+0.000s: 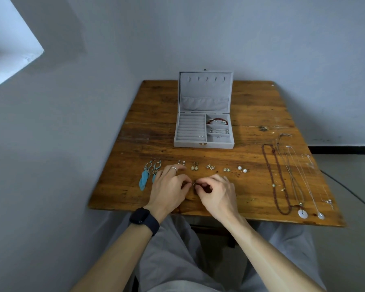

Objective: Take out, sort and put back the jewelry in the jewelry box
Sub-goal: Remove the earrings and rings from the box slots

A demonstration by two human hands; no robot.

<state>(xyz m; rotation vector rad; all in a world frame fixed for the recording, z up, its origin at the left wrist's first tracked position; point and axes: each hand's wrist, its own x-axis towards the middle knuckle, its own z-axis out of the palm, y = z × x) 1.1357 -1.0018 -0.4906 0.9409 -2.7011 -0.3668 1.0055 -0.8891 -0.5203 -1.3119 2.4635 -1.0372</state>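
Pinching a tiny metal piece (pixel 193 183), too small to identify, between curled fingertips of left hand (pixel 169 186) and right hand (pixel 217 191), over the near middle of the worn wooden table (pixel 135 148). Just beyond, in a row: turquoise feather earrings (pixel 147 174), round pearl studs (pixel 242 169). Far centre, lid upright: rectangular grey velvet jewelry box (pixel 188 144), ridged inside. At right: thin chain necklaces (pixel 291 175).

Head-worn view, downward over table (pixel 156 114)

Left hand (pixel 170 186) and right hand (pixel 216 192), fingers curled, pinch a tiny piece (pixel 193 183) between their meeting fingertips.
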